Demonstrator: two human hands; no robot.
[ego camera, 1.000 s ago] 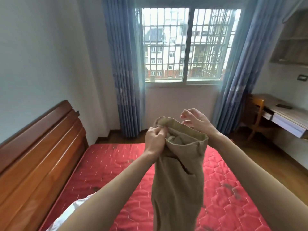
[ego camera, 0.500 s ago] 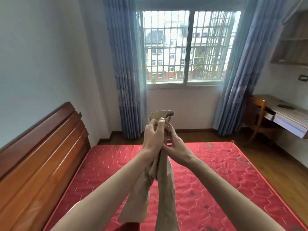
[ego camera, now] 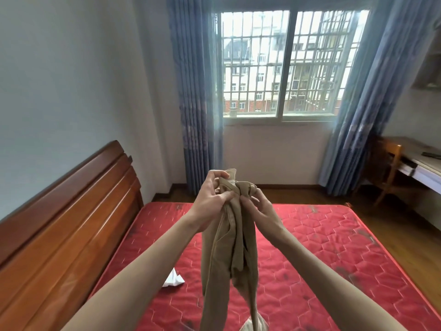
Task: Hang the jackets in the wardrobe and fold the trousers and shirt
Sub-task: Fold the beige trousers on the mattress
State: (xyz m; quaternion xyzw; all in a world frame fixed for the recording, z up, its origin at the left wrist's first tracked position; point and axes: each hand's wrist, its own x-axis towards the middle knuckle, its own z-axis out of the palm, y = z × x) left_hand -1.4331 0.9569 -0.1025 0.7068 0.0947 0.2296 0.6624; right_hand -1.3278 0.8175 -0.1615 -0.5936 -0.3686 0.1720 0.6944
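Head view, centre of frame: khaki trousers (ego camera: 229, 247) held up by the waistband over the red mattress (ego camera: 322, 247), both legs hanging straight down and running out of the bottom edge. Left hand (ego camera: 210, 201), grip curled round the bunched top edge, thumb and fingers pinching cloth. Right hand (ego camera: 259, 206), just beside it, fingers curled and nipping the other part of the same bunched waistband.

Judged risks: two grips so close together, so the waistband stays scrunched and any fold begun from here likely lopsided, seams not matched. A slack pinch on either side, and one leg could slide down and twist round the other. Hanging ends possibly dragging on the mattress and catching; contact below the frame edge not visible, cannot tell.

Materials and shapes: trousers of thin, matte woven cloth, soft and limp, falling in long vertical creases, a stitched seam down the left leg. Mattress quilted in a hexagon pattern, slightly glossy, with dark scuffs. Small crumpled white cloth (ego camera: 174, 279) lying lower left on the mattress, well apart from the trousers. Polished reddish wooden headboard (ego camera: 71, 223) at left, ridged in long horizontal bands. Pleated blue curtains (ego camera: 198, 91) flanking a barred window.
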